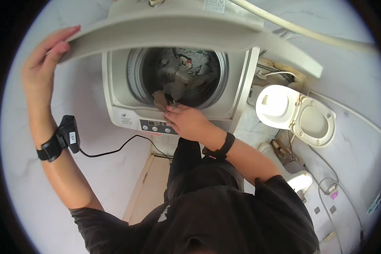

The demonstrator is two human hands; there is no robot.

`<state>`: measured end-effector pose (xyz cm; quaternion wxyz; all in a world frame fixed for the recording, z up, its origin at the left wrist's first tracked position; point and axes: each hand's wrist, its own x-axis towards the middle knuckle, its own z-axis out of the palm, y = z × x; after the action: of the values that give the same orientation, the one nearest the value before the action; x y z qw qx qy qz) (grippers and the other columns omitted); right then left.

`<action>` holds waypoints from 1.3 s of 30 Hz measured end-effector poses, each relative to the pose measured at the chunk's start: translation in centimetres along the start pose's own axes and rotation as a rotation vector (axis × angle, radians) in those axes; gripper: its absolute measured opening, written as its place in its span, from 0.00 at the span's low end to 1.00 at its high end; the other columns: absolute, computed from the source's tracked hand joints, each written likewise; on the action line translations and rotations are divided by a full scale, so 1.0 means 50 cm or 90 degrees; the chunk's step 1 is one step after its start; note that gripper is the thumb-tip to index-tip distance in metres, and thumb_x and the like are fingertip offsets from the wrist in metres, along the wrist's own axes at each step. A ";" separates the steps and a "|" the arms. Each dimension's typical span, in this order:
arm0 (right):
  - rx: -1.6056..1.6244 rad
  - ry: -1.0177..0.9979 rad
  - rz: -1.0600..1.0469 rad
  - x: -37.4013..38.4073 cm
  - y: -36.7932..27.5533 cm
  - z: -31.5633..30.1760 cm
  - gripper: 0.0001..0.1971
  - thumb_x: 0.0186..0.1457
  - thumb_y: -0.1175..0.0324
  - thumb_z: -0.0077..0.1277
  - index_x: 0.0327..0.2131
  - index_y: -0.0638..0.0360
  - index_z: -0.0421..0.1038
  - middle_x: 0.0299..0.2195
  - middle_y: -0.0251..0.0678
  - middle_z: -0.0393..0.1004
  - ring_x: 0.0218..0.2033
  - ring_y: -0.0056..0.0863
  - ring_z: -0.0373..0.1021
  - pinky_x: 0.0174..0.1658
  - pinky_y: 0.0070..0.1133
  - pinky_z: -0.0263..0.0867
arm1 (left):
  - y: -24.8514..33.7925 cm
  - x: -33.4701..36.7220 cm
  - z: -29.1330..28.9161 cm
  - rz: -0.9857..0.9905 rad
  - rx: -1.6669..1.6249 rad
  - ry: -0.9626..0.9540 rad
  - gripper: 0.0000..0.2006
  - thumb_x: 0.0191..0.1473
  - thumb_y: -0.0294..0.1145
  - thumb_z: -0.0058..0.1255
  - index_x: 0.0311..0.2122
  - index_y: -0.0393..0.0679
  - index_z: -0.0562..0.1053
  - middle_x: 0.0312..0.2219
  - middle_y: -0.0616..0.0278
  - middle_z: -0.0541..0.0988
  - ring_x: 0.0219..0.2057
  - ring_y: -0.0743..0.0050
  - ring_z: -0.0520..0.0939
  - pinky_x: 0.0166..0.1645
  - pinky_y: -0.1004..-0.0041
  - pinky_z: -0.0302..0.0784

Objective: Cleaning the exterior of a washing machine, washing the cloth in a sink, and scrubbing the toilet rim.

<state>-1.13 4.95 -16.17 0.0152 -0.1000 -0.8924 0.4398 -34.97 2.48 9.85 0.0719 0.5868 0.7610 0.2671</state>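
Observation:
A white top-loading washing machine (pixel 114 80) stands in front of me with its lid (pixel 165 31) raised. My left hand (pixel 46 59) grips the lid's left edge, thumb on one side and fingers on the other. Inside the round metal drum (pixel 136 76) lies a heap of grey and white laundry (pixel 184 76), partly in shadow. Over the front rim, above the control panel (pixel 154 126), my right hand (pixel 190 122) is closed on a brown cloth (pixel 160 100). Part of that cloth hangs toward the drum, and the fingers hide the rest.
To the right is a toilet (pixel 262 112) with its cover up. A pale hose (pixel 300 29) crosses behind the lid. Pipes (pixel 279 148) and thin cables run along the right side. A black cord (pixel 110 155) trails from the device on my left wrist.

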 end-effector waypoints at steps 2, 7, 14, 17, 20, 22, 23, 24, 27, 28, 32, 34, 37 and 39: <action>-0.040 -0.021 -0.006 -0.029 0.000 -0.004 0.21 0.60 0.63 0.53 0.55 0.57 0.72 0.58 0.42 0.73 0.58 0.45 0.69 0.60 0.34 0.68 | 0.012 -0.032 0.008 -0.048 0.015 -0.004 0.12 0.60 0.30 0.57 0.48 0.40 0.83 0.47 0.60 0.85 0.48 0.73 0.81 0.56 0.75 0.73; -0.213 0.027 -0.038 -0.178 0.027 -0.076 0.21 0.55 0.67 0.54 0.53 0.54 0.74 0.60 0.37 0.72 0.61 0.42 0.66 0.63 0.37 0.64 | 0.056 -0.087 0.033 -0.029 0.098 0.007 0.12 0.56 0.28 0.60 0.46 0.39 0.82 0.46 0.61 0.85 0.46 0.72 0.82 0.48 0.75 0.76; -0.260 0.169 -0.005 -0.331 0.065 -0.107 0.19 0.54 0.71 0.58 0.50 0.55 0.76 0.57 0.36 0.74 0.60 0.42 0.68 0.61 0.35 0.68 | 0.044 -0.242 0.127 0.041 0.198 0.000 0.18 0.47 0.31 0.62 0.46 0.41 0.77 0.47 0.60 0.82 0.47 0.58 0.81 0.49 0.67 0.78; -0.201 0.188 0.080 -0.364 0.051 -0.065 0.20 0.53 0.73 0.59 0.50 0.58 0.75 0.57 0.37 0.73 0.60 0.44 0.68 0.60 0.35 0.68 | -0.010 -0.324 0.200 0.236 0.344 -0.076 0.21 0.46 0.34 0.60 0.47 0.42 0.74 0.50 0.59 0.79 0.52 0.56 0.79 0.52 0.62 0.75; -0.155 0.207 0.061 -0.393 0.042 -0.013 0.19 0.54 0.72 0.59 0.51 0.58 0.75 0.57 0.38 0.74 0.59 0.46 0.69 0.57 0.35 0.71 | -0.032 -0.372 0.276 0.317 0.360 -0.127 0.21 0.45 0.34 0.60 0.46 0.44 0.73 0.49 0.61 0.77 0.51 0.60 0.78 0.49 0.62 0.75; -0.128 0.210 0.064 -0.413 0.016 0.020 0.20 0.52 0.73 0.60 0.51 0.59 0.75 0.57 0.39 0.73 0.59 0.47 0.70 0.57 0.35 0.71 | -0.063 -0.396 0.309 0.315 0.364 -0.140 0.19 0.44 0.33 0.60 0.44 0.45 0.73 0.48 0.62 0.76 0.50 0.61 0.78 0.47 0.63 0.74; -0.099 0.209 0.056 -0.420 0.004 0.033 0.21 0.51 0.75 0.61 0.50 0.60 0.75 0.57 0.39 0.73 0.58 0.48 0.70 0.56 0.35 0.71 | -0.077 -0.407 0.323 0.305 0.376 -0.151 0.18 0.44 0.33 0.60 0.43 0.46 0.73 0.46 0.64 0.76 0.48 0.63 0.78 0.46 0.63 0.74; -0.107 0.202 0.062 -0.417 -0.003 0.044 0.21 0.51 0.75 0.61 0.50 0.60 0.75 0.57 0.39 0.73 0.58 0.48 0.70 0.56 0.35 0.71 | -0.097 -0.412 0.335 0.303 0.366 -0.146 0.18 0.44 0.33 0.60 0.43 0.46 0.73 0.46 0.64 0.76 0.48 0.63 0.78 0.46 0.63 0.74; -0.107 0.226 0.096 -0.402 -0.051 0.049 0.21 0.50 0.79 0.60 0.51 0.62 0.74 0.57 0.44 0.73 0.58 0.51 0.70 0.59 0.36 0.69 | -0.073 -0.382 0.358 0.321 0.314 -0.065 0.13 0.44 0.31 0.58 0.38 0.46 0.71 0.44 0.65 0.75 0.45 0.65 0.78 0.44 0.66 0.73; -0.082 0.274 0.083 -0.389 -0.064 0.050 0.20 0.53 0.79 0.57 0.51 0.64 0.73 0.57 0.46 0.73 0.59 0.50 0.69 0.60 0.36 0.68 | -0.077 -0.383 0.365 0.311 0.312 -0.053 0.13 0.44 0.31 0.58 0.38 0.46 0.71 0.44 0.65 0.75 0.45 0.65 0.78 0.44 0.66 0.73; 0.006 0.402 0.134 -0.303 -0.166 0.020 0.14 0.66 0.75 0.46 0.53 0.68 0.71 0.58 0.51 0.72 0.60 0.49 0.69 0.63 0.36 0.64 | -0.099 -0.414 0.364 0.312 0.241 -0.014 0.09 0.46 0.30 0.54 0.36 0.46 0.71 0.43 0.66 0.76 0.45 0.68 0.78 0.45 0.68 0.73; 0.170 0.493 0.253 -0.268 -0.212 -0.018 0.19 0.73 0.65 0.35 0.54 0.70 0.69 0.57 0.51 0.74 0.58 0.42 0.71 0.63 0.34 0.62 | -0.118 -0.434 0.362 0.275 0.278 0.036 0.09 0.46 0.31 0.53 0.35 0.46 0.72 0.42 0.67 0.76 0.45 0.70 0.78 0.46 0.68 0.72; 0.240 0.476 0.203 -0.305 -0.285 -0.032 0.19 0.73 0.61 0.37 0.53 0.69 0.68 0.52 0.51 0.76 0.54 0.37 0.72 0.60 0.32 0.64 | -0.127 -0.449 0.369 0.251 0.264 0.009 0.09 0.45 0.31 0.53 0.35 0.46 0.73 0.42 0.67 0.77 0.45 0.71 0.78 0.46 0.68 0.72; 0.228 0.440 0.108 -0.289 -0.325 -0.039 0.20 0.74 0.59 0.35 0.52 0.68 0.67 0.49 0.48 0.77 0.50 0.34 0.74 0.56 0.29 0.67 | -0.130 -0.447 0.375 0.242 0.240 0.024 0.08 0.48 0.32 0.54 0.36 0.45 0.73 0.42 0.66 0.77 0.46 0.68 0.78 0.47 0.66 0.72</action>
<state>10.56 -5.94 -1.32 0.2956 -0.3114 -0.7322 0.5287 -25.86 -13.41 -13.78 -0.1038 0.7170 0.6749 0.1402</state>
